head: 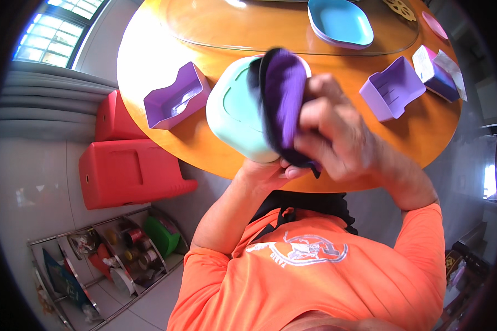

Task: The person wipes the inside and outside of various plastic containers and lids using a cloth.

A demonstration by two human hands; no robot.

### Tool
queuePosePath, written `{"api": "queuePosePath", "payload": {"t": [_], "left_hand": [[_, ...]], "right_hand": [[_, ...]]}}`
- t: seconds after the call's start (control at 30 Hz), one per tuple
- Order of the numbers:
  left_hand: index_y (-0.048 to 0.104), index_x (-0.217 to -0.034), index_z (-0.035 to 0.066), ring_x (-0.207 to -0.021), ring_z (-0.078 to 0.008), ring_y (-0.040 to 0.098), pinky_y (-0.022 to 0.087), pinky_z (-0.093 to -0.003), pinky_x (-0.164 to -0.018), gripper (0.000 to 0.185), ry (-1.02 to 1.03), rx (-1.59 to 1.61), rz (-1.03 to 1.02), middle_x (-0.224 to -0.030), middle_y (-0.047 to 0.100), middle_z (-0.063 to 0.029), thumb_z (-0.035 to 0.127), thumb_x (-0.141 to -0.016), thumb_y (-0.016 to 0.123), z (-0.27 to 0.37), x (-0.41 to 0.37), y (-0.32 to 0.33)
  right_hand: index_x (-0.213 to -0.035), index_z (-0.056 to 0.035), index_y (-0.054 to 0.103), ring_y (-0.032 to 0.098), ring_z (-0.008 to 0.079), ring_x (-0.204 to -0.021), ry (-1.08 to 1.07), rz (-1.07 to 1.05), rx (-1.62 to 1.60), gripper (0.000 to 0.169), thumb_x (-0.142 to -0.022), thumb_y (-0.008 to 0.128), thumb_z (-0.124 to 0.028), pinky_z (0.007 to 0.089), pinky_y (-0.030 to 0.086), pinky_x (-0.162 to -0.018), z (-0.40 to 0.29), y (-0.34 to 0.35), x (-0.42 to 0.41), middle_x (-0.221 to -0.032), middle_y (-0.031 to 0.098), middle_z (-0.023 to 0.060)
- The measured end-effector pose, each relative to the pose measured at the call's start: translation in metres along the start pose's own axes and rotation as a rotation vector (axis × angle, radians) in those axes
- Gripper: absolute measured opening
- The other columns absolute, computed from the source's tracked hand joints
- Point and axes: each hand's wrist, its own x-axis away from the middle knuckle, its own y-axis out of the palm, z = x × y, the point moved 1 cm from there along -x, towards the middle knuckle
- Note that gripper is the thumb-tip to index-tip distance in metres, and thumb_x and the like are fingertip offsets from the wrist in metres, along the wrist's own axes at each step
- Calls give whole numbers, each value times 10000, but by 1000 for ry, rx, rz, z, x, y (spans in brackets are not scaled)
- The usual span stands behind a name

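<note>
My left hand (269,171) holds a mint-green plastic container (236,111) by its near end, over the front part of the table. The container's flat, round-cornered face with curved raised lines is turned up towards me. In my right hand (339,128) is a purple cloth (288,99) with a black edge, bunched in the fingers. The cloth lies against the container's right side and hides that part of it; whether it presses on it I cannot tell. Both the cloth and my right hand are blurred. A pale rim shows behind the cloth at the container's far right corner.
On the wooden table (219,161) a purple bin (176,99) lies left and another purple bin (393,89) right, beside a tissue pack (437,74). Blue tray (339,22) sits at the back. Red stools (128,173) and a metal rack (107,265) stand at left.
</note>
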Motion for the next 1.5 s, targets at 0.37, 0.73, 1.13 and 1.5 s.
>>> {"api": "queuePosePath", "payload": {"t": [0.37, 0.73, 1.13, 1.5], "left_hand": [[555, -1006, 78, -445, -136, 382, 316, -235, -429, 222, -3, -91, -54, -603, 421, -15, 283, -1079, 512, 6, 7, -14], [584, -1090, 27, -717, -151, 548, 455, -292, -645, 228, 328, -970, 160, -820, 570, -38, 210, -977, 661, -31, 14, -11], [591, -892, -20, -609, -95, 539, 444, -299, -560, 274, 880, -1566, 827, -677, 595, -35, 119, -1099, 478, 43, 9, 16], [620, -1206, -36, -892, -115, 632, 511, -264, -801, 253, 723, -967, 698, -1055, 674, -71, 15, -996, 488, 59, 44, 13]], "right_hand": [[-1091, -64, 576, 590, 315, -946, -96, -24, -176, 155, -989, 663, -140, 458, 463, -879, 5, 6, 11, -1029, 665, 96], [-1333, 4, 577, 475, 426, -1321, -90, -122, -53, 753, -951, 621, -642, 533, 332, -1110, -12, 3, 0, -1403, 529, 258], [-1453, 74, 460, 709, 210, -969, 555, 75, -626, 488, -1061, 613, -173, 306, 558, -805, -29, 28, 18, -1171, 696, 176], [-1352, 48, 477, 649, 126, -1052, 362, 564, -449, 370, -1032, 621, -66, 279, 512, -961, -12, 6, 5, -1213, 671, 101]]}}
